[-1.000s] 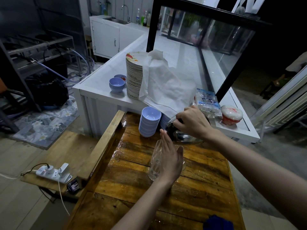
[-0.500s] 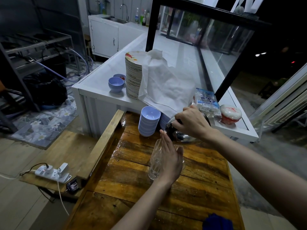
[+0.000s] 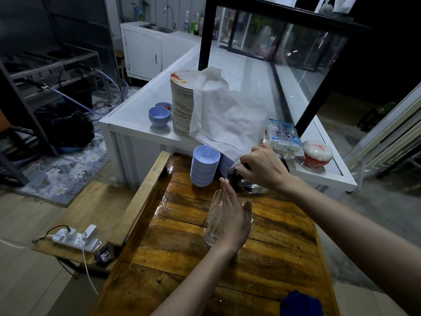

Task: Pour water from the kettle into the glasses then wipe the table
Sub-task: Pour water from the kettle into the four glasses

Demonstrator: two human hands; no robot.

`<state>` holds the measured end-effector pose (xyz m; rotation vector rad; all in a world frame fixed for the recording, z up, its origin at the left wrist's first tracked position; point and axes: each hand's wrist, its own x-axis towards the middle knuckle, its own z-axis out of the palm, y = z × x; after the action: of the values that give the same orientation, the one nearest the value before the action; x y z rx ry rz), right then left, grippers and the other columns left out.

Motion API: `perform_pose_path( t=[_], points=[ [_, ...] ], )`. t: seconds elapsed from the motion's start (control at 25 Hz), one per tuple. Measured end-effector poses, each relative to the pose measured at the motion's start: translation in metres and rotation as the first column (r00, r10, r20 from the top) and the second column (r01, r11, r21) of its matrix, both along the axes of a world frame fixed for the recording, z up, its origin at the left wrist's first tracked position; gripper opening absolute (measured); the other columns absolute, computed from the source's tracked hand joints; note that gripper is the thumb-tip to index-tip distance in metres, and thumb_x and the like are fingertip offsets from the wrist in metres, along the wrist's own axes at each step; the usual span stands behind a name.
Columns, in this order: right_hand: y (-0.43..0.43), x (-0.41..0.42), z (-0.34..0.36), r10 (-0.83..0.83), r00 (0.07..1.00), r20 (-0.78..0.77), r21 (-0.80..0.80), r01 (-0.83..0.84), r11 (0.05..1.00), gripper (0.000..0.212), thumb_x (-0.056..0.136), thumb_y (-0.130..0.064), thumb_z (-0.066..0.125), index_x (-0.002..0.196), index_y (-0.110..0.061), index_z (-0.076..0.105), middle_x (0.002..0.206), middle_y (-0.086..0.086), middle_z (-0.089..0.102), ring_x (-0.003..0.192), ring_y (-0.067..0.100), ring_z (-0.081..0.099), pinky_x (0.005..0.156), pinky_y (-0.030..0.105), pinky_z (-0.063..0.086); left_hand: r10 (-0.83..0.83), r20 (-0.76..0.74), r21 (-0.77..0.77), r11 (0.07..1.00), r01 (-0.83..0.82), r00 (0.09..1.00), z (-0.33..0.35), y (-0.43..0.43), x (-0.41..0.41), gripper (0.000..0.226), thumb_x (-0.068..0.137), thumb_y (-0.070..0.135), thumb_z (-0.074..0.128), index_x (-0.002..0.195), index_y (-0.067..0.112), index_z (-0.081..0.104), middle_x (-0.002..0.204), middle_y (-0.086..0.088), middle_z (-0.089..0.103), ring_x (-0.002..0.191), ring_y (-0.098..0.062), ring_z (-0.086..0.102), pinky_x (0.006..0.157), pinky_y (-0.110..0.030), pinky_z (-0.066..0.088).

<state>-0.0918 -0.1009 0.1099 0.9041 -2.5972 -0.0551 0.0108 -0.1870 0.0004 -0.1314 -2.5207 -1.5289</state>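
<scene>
On the wet wooden table (image 3: 182, 252) stands a clear glass (image 3: 214, 220). My left hand (image 3: 234, 217) lies against its right side with straight fingers, partly hiding a second glass (image 3: 248, 207) behind it. My right hand (image 3: 262, 169) grips the handle of a shiny metal kettle (image 3: 246, 187), tilted with its spout toward the glasses. A blue cloth (image 3: 300, 304) lies at the table's near right edge.
Stacked lilac bowls (image 3: 204, 165) stand at the table's far end. The white counter (image 3: 136, 115) behind carries a plate stack (image 3: 182, 103) under a white cloth, more bowls, a plastic bag and a wrapped tub (image 3: 317, 153). A power strip (image 3: 75, 238) sits on the left bench.
</scene>
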Motion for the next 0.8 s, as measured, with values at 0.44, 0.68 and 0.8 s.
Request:
perform_pose_path(
  t=[0.44, 0.68, 0.8],
  points=[
    [0.073, 0.025, -0.010, -0.210, 0.940, 0.269, -0.529, 0.327, 0.783, 0.042, 0.086, -0.032, 0.050, 0.057, -0.006, 0.064, 0.052, 0.006, 0.060, 0.051, 0.022, 0.054, 0.053, 0.027, 0.038, -0.205, -0.095, -0.196, 0.963, 0.183, 0.974, 0.015, 0.011, -0.018, 0.069, 0.103, 0.036, 0.032, 0.154, 0.014, -0.010, 0.162, -0.001, -0.019, 0.147, -0.006, -0.020, 0.120, -0.024, -0.010],
    [0.134, 0.064, -0.055, -0.346, 0.770, 0.537, -0.762, 0.618, 0.193, 0.036, 0.086, -0.022, 0.056, 0.059, 0.000, 0.060, 0.055, 0.012, 0.055, 0.056, 0.016, 0.048, 0.055, 0.037, 0.041, -0.436, -0.103, -0.426, 0.831, 0.357, 0.894, 0.035, 0.054, -0.035, 0.068, 0.101, 0.030, 0.043, 0.155, 0.010, 0.006, 0.163, -0.007, -0.002, 0.150, -0.016, -0.008, 0.122, -0.031, -0.004],
    [0.163, 0.078, -0.087, -0.335, 0.680, 0.652, -0.732, 0.679, -0.049, 0.036, 0.078, -0.031, 0.054, 0.059, -0.001, 0.061, 0.057, 0.005, 0.055, 0.059, 0.020, 0.051, 0.056, 0.041, 0.045, -0.554, -0.008, -0.530, 0.708, 0.466, 0.833, 0.028, 0.080, -0.040, 0.070, 0.100, 0.030, 0.044, 0.155, 0.010, 0.005, 0.164, -0.007, -0.002, 0.151, -0.019, -0.005, 0.123, -0.034, -0.001]
  ],
)
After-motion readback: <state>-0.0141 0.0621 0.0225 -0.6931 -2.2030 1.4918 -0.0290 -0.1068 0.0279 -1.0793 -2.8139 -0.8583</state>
